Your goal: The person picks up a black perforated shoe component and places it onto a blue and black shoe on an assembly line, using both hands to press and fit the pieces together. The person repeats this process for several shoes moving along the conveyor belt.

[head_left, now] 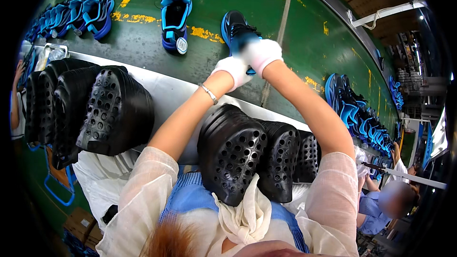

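Meeting at the near end of the shoe (pixel 236 29) on the green surface (pixel 209 13), my left hand (pixel 234 70) and right hand (pixel 264 55) probably brace it; fingers (pixel 257 51) look curled, but blur hides whether they grip

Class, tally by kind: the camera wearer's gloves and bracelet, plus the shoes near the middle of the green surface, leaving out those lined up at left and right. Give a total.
White gloves: 2
Bracelet: 1
Blue-and-black shoes: 2
Total: 5
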{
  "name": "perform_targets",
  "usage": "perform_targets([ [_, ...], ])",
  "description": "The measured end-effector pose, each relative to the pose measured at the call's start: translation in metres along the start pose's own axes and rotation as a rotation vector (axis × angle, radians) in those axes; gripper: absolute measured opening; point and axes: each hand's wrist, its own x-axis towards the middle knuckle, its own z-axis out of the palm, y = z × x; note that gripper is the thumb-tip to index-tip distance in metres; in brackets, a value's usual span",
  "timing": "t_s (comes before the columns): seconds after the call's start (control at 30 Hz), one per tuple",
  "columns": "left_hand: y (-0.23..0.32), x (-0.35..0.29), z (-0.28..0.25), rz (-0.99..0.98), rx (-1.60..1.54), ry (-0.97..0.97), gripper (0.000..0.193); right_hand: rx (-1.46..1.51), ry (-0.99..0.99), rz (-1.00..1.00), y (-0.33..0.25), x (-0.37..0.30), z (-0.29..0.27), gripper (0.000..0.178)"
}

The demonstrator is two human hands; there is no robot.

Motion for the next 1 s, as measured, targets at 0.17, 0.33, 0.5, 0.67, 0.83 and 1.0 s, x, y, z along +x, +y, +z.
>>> perform_targets([
  [0.17,-0.003,0.016,-0.005,-0.087,0.035,-0.107,0.031,-0.049,-0.117,0.026,-0.016,0.020,-0.015,0.021],
  [0.33,-0.008,0.023,-0.006,-0.101,0.036,-0.231,0.032,-0.083,-0.093,-0.064,-0.009,0.029,-0.011,0.027],
  [0.5,-0.008,0.016,-0.007,-0.015,0.042,-0.179,0.031,-0.006,0.012,-0.019,-0.004,0.026,0.001,0.026],
  [0.67,-0.008,0.021,-0.004,-0.033,0.166,-0.144,0.034,-0.088,-0.036,-0.056,-0.011,0.028,-0.010,0.021],
  [0.83,0.006,0.024,-0.004,-0.072,0.283,-0.170,0.036,0.104,0.113,-0.143,0.004,0.017,-0.014,0.024],
  [1.0,-0.012,0.012,-0.002,-0.050,0.220,-0.124,0.039,0.103,-0.040,-0.180,0.018,-0.029,-0.034,0.031],
])
